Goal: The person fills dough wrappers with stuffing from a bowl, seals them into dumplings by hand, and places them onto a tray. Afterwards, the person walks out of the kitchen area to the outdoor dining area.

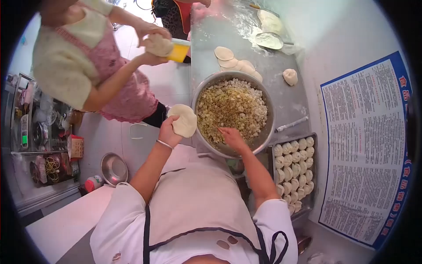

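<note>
My left hand (pixel 168 132) holds a flat round dough wrapper (pixel 184 121), thumb on top, just left of the large metal bowl (pixel 269 132). Chopped filling (pixel 232 108) fills the bowl, pale at the back right and browner in the middle. Over the front of the filling, my right hand (pixel 234 139) is closed round a thin reddish stick-like tool (pixel 220 130), its tip at the filling. Most of that tool is hidden by the fingers. More dough wrappers (pixel 239 65) lie overlapping on the metal table behind the bowl.
At right, a tray (pixel 313 187) holds rows of shaped buns (pixel 295 169). A floury rolling pin (pixel 292 124), a dough lump (pixel 290 77) and a flour scoop (pixel 269 40) lie on the table (pixel 206 39). To the left, a co-worker (pixel 88 66) holds dough and something yellow.
</note>
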{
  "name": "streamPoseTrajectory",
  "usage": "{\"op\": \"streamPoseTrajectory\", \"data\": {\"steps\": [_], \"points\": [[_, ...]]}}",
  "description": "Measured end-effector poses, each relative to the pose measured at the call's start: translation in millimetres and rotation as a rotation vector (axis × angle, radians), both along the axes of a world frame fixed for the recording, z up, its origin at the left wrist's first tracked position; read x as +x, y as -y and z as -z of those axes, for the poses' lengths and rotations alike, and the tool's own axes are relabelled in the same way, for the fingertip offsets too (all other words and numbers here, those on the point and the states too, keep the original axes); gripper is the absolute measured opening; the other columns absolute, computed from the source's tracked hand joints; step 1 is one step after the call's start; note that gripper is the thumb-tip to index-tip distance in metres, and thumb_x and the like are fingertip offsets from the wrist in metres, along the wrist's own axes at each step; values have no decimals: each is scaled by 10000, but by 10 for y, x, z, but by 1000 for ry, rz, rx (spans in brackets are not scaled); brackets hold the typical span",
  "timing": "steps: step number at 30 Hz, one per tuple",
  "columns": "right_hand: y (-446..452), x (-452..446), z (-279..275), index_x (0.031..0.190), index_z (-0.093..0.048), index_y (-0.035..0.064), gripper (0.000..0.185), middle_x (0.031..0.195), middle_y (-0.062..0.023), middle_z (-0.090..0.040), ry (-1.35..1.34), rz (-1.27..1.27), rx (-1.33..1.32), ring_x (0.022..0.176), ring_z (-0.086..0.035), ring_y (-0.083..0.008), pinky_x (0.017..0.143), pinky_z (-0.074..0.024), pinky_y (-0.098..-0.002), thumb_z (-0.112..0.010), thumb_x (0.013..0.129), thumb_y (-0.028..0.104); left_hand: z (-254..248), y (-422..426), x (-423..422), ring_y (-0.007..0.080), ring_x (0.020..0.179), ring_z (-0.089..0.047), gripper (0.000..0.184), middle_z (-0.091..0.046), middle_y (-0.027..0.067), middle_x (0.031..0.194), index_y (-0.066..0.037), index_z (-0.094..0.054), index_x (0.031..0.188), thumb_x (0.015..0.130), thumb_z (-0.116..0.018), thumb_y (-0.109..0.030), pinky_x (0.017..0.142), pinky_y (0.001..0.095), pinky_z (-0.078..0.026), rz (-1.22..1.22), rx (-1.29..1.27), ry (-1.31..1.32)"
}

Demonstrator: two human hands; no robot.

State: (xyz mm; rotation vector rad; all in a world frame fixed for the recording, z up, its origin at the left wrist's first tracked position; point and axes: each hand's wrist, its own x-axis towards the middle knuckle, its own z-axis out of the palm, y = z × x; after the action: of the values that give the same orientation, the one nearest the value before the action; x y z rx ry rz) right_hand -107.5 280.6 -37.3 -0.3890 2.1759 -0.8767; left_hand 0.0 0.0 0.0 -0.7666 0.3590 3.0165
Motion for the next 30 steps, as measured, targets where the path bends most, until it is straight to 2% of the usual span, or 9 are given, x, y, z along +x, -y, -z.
{"op": "streamPoseTrajectory", "data": {"steps": [2, 5, 11, 14, 17, 20, 21, 26, 30], "points": [[96, -71, 106, 1211, -676, 49, 314, 799, -124, -676, -64, 126, -141, 722, -630, -223, 689, -499, -365, -521, 973, 185, -10, -73, -56, 342, 1277, -540, 424, -560, 171, 1378, 1, -464, 1374, 980, -451, -157, 1106, 523, -404, -24, 19, 31], [123, 96, 233, 1308, -629, 72, 339, 698, 39, -516, 76, 244, -332, 600, -475, -56, 524, -394, -240, -501, 1003, 145, -91, -115, 78, 346, 1247, -561, 407, -567, 165, 1369, -1, -472, 1365, 1007, -445, -192, 1099, 523, -410, -57, -58, 124], [-128, 101, -482, 1297, -621, 74, 329, 732, -35, -559, -17, 282, -346, 628, -512, -108, 597, -444, -280, -520, 992, 144, 39, -345, -373, 353, 1229, -568, 424, -584, 164, 1338, -30, -468, 1376, 1046, -431, -293, 1074, 531, -426, -119, -161, 118], [-215, 174, -736, 1340, -608, 88, 350, 730, 19, -532, -297, 260, -376, 625, -469, -87, 596, -447, -270, -513, 1008, 141, -178, -674, -713, 356, 1222, -573, 424, -580, 164, 1338, -42, -469, 1379, 1048, -425, -304, 1053, 534, -442, -92, -160, 233], [-244, 290, -786, 1352, -607, 160, 386, 745, -43, -545, -568, 266, -350, 650, -533, -157, 606, -477, -339, -545, 975, 103, -21, -974, -1036, 364, 1216, -574, 429, -574, 166, 1337, -42, -475, 1369, 1046, -410, -317, 1051, 550, -435, -75, -31, 177], [-288, 439, -712, 1376, -579, 230, 484, 788, -98, -544, -928, 117, 51, 711, -594, -249, 620, -500, -402, -561, 924, 56, 51, -1166, -1186, 370, 1256, -531, 417, -557, 173, 1342, -49, -485, 1343, 1047, -350, -310, 1074, 575, -398, -27, -71, 157], [-325, 463, -746, 1373, -579, 235, 515, 812, -96, -554, -908, 117, 42, 736, -606, -268, 631, -506, -410, -561, 899, 35, -23, -1209, -1226, 370, 1264, -523, 417, -555, 175, 1341, -50, -487, 1338, 1048, -334, -306, 1081, 578, -391, -47, 47, 275], [-681, 383, -1050, 1403, -533, 253, 575, 837, -110, -566, -912, 141, 65, 746, -609, -318, 641, -510, -433, -554, 879, 16, 225, -1059, -1083, 370, 1269, -524, 461, -548, 182, 1357, -45, -484, 1350, 1060, -300, -354, 1105, 568, -379, 90, 82, 16], [-1155, 137, -953, 1352, -572, 228, 546, 868, -103, -574, -851, 117, 336, 830, -608, -317, 733, -506, -439, -574, 851, 10, 32, -971, -1006, 368, 1254, -539, 470, -567, 175, 1341, -40, -491, 1349, 1064, -303, -362, 1092, 559, -397, 175, 111, -85]]}}
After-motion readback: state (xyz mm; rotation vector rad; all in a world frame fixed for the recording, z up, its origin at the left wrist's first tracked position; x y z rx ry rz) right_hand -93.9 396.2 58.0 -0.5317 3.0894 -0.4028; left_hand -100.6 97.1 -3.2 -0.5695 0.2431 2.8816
